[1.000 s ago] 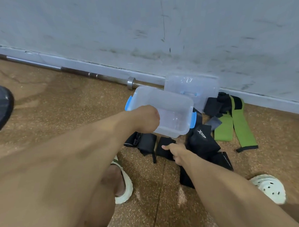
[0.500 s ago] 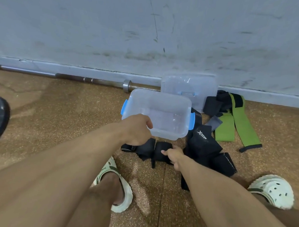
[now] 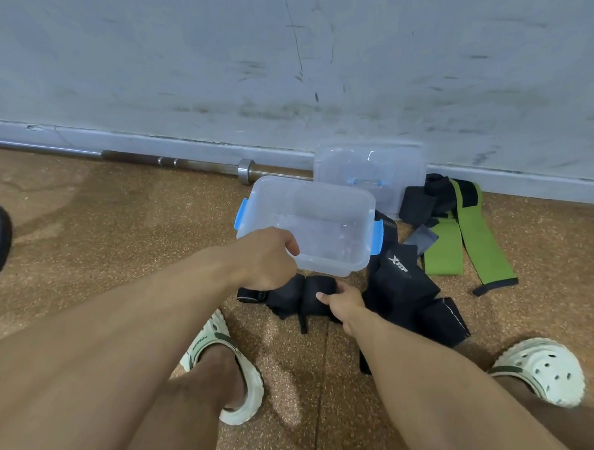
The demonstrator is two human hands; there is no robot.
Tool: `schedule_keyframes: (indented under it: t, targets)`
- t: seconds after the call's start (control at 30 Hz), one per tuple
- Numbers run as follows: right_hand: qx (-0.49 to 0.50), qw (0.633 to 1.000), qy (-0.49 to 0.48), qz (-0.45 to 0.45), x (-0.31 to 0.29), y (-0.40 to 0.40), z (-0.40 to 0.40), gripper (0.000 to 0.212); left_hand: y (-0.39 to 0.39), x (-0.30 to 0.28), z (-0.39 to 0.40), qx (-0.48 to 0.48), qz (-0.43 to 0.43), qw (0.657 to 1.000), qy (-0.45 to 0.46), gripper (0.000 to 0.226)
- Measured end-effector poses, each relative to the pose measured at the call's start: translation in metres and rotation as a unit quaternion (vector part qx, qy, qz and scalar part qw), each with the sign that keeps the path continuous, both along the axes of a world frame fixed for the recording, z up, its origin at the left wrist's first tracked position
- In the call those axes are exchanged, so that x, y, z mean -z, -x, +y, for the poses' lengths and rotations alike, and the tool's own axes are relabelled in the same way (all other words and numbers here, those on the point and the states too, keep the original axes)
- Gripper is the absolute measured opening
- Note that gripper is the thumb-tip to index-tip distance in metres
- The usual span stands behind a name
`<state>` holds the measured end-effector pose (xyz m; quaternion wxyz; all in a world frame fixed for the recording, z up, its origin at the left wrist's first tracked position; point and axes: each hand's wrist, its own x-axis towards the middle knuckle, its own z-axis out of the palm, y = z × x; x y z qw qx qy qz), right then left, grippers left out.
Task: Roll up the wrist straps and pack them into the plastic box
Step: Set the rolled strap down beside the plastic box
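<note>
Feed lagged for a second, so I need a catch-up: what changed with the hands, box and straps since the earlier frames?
Little changed. The left hand kept its grip on the plastic box, held off the floor. The right hand stayed on the black wrist strap, not yet lifting it. The lid, green straps and barbell lie as before.

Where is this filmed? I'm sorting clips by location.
Probably a gym or a home workout corner. A steel barbell lies along the scuffed wall, the speckled rubber-like floor suits weights, and black and green wrist straps are heaped beside the plastic box.
</note>
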<state>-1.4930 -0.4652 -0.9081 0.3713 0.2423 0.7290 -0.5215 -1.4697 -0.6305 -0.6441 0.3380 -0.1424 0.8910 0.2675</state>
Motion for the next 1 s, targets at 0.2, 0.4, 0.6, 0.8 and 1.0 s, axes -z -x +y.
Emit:
schedule_keyframes:
  t: [0.2,0.4,0.6,0.8,1.0]
  targets:
    - [0.049,0.998,-0.025,0.033,-0.003,-0.015,0.007,0.064,0.003,-0.006,0.011,0.033,0.007,0.999,0.007,0.045]
    - [0.045,0.995,-0.056,0.069,-0.018,-0.016,0.026,0.043,0.004,-0.016,0.022,0.089,0.021,0.995,0.031,0.045]
    - [-0.05,0.961,-0.199,0.187,-0.041,-0.02,0.067,0.037,0.004,-0.02,0.037,0.125,0.04,0.99,0.044,0.044]
    - [-0.091,0.936,-0.286,0.183,-0.042,-0.027,0.117,0.058,0.006,-0.021,0.055,0.155,0.058,0.985,0.041,0.043]
    - [-0.17,0.897,-0.319,0.254,-0.05,-0.004,0.116,0.064,0.005,-0.016,0.057,0.181,0.051,0.979,0.081,0.045]
